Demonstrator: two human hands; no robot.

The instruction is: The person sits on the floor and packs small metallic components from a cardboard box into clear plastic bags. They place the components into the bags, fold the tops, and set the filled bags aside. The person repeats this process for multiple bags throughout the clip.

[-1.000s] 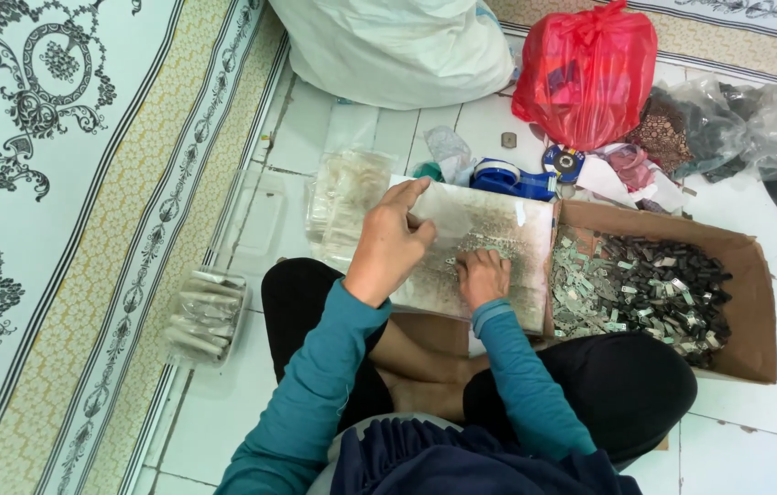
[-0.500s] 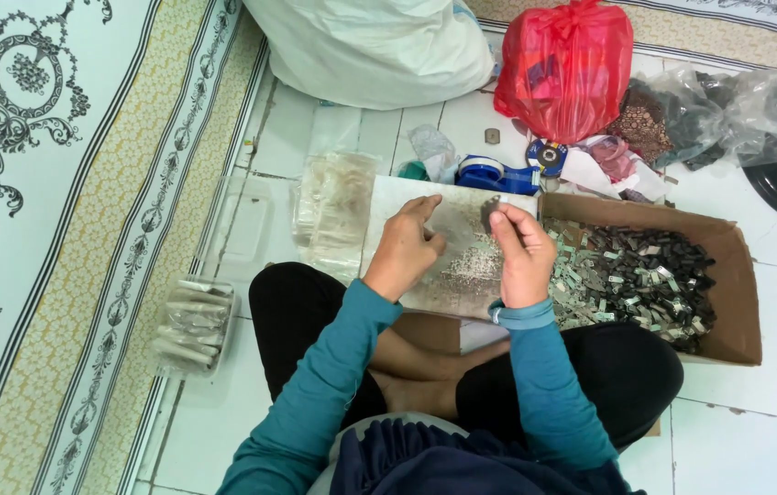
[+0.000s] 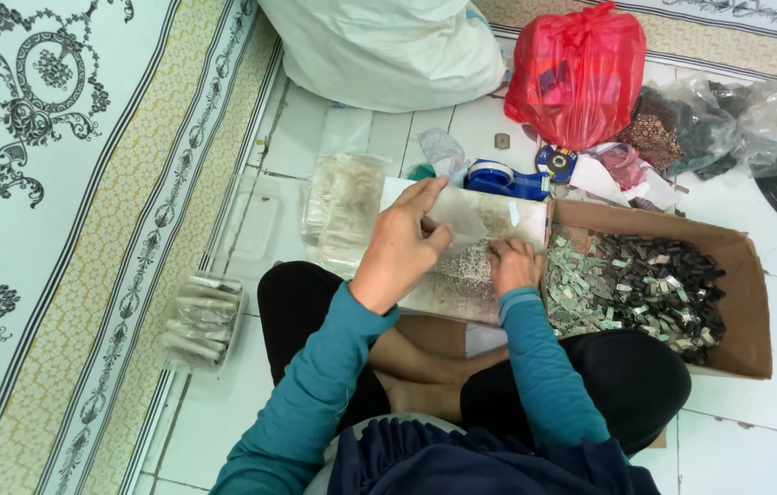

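The left hand (image 3: pixel 399 246) pinches a small clear plastic bag (image 3: pixel 462 220) between thumb and fingers, above a flat pale tray strewn with tiny white bits (image 3: pixel 462 275). The right hand (image 3: pixel 514 266), fingers curled together, presses on that tray's right edge. Just right of it sits a brown cardboard box of small dark parts (image 3: pixel 746 302).
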